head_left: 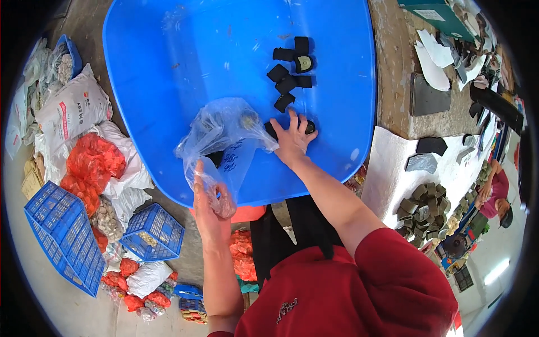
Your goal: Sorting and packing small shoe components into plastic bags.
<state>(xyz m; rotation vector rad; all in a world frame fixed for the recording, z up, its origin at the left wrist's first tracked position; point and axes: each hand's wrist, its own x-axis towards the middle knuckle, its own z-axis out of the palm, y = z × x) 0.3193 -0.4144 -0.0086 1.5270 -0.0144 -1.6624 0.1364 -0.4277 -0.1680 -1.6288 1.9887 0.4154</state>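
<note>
My left hand (210, 205) is closed on a clear plastic bag (224, 121), with part of the film over its fingers. Blue handwriting marks the bag, and some dark contents show through it. Beside the bag's mouth, my right hand (293, 139) reaches down into a large blue tub (168, 73). Its fingers are curved over small black pieces, which stick out on both sides of the hand. Farther up the tub lies a loose cluster of similar black curved pieces (286, 84); one shows a pale greenish inner face (304, 63).
Blue plastic crates (64, 236), red bags (92, 165) and white sacks (76, 106) crowd the floor at left. At right, a table with white sheeting (384, 168) bears a heap of curved pieces (424, 210) and a dark flat plate (430, 94). Another person (497, 194) is at far right.
</note>
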